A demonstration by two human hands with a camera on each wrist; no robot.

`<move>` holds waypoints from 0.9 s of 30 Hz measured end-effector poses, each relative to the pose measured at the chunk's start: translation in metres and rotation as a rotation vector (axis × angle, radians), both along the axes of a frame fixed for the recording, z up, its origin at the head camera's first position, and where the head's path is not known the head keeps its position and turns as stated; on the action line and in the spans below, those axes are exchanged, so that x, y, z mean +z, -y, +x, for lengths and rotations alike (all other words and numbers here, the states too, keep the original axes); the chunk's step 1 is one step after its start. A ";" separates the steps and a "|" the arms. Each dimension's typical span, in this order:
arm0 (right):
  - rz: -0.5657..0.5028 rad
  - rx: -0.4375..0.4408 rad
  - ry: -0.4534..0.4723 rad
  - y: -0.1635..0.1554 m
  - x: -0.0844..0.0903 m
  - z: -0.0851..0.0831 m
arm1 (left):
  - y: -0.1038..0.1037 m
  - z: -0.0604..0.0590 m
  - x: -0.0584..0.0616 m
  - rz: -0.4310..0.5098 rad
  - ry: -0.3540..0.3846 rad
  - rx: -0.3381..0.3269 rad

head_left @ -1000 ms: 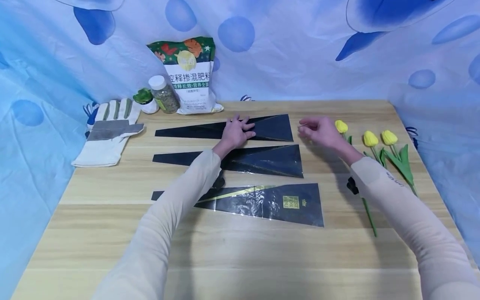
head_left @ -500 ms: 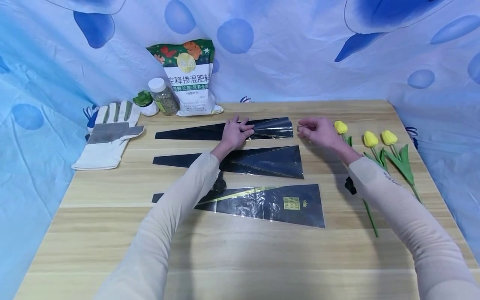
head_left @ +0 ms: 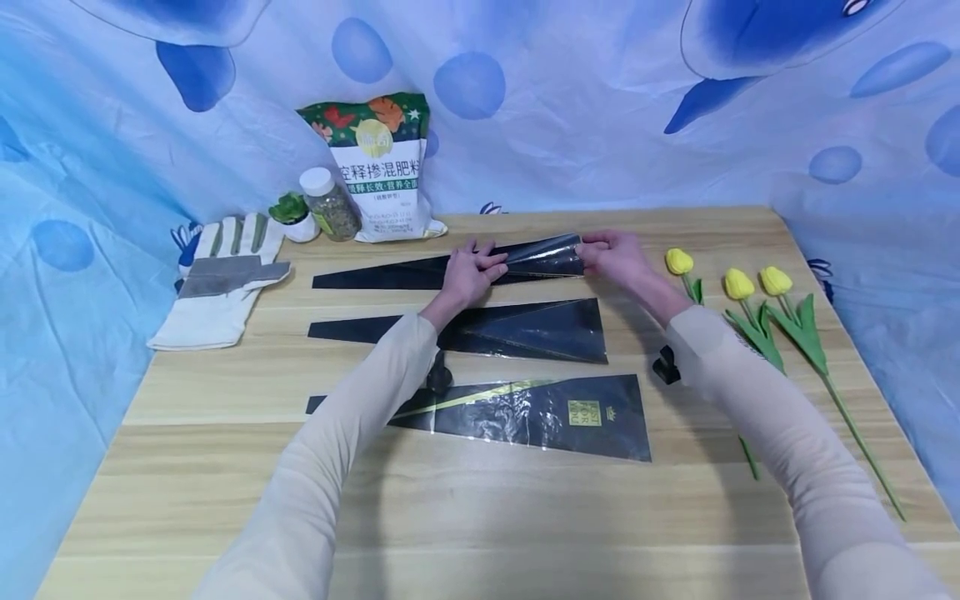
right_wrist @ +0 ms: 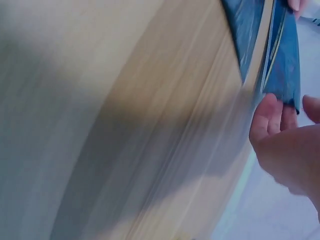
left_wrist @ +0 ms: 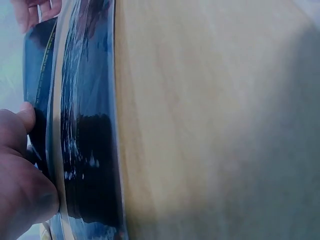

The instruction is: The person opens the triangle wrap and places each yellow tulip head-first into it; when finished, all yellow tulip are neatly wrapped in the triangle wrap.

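Three long black flower sleeves lie in rows on the table. On the far flower sleeve (head_left: 551,257) rests my left hand (head_left: 467,277), its fingers extended over the middle. That sleeve's wide end bulges up in a shiny curve. My right hand (head_left: 617,257) touches this wide end; in the right wrist view its fingers (right_wrist: 270,112) meet the edge while the thumb (right_wrist: 311,107) stands apart. The middle flower sleeve (head_left: 540,327) lies flat under my left forearm. Nearer still is a partly clear flower sleeve (head_left: 525,417) with gold print, its narrow part hidden by the sleeve of my arm.
Several things stand at the back left: a white work glove (head_left: 217,283), a small potted plant (head_left: 292,217), a lidded jar (head_left: 330,204) and a fertilizer bag (head_left: 386,179). Yellow tulips (head_left: 738,285) lie at the right, partly under my right forearm. A blue-white cloth (head_left: 600,125) hangs behind.
My right hand has moved left until it touches the far sleeve's wide end. That end has gone from flat to bulging. My left hand stays on the sleeve, its fingers closer together.
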State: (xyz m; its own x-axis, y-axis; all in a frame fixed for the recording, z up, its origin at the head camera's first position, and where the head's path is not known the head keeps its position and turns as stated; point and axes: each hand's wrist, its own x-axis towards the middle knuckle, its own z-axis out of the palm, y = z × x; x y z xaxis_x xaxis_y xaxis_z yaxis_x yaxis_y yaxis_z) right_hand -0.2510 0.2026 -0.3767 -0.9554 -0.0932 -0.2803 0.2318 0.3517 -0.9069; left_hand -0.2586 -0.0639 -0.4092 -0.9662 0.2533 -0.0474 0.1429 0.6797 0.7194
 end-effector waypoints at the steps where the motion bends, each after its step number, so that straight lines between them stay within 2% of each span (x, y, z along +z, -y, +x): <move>1: -0.012 -0.025 0.004 0.002 -0.001 -0.001 | 0.000 0.000 0.000 0.013 0.004 0.006; 4: -0.039 -0.099 0.011 0.008 -0.002 -0.002 | -0.001 0.001 -0.001 0.058 0.016 0.024; 8: 0.013 -0.155 0.021 0.010 -0.004 -0.001 | -0.003 0.001 -0.002 0.093 0.025 0.044; 15: 0.030 -0.204 0.018 0.014 -0.007 0.000 | -0.003 0.003 -0.001 0.127 0.005 0.072; 18: 0.028 -0.219 0.021 0.016 -0.008 0.000 | -0.002 0.003 -0.001 0.190 0.007 0.105; 27: -0.002 -0.218 0.026 0.018 -0.010 -0.002 | 0.003 0.002 0.002 0.402 0.095 0.186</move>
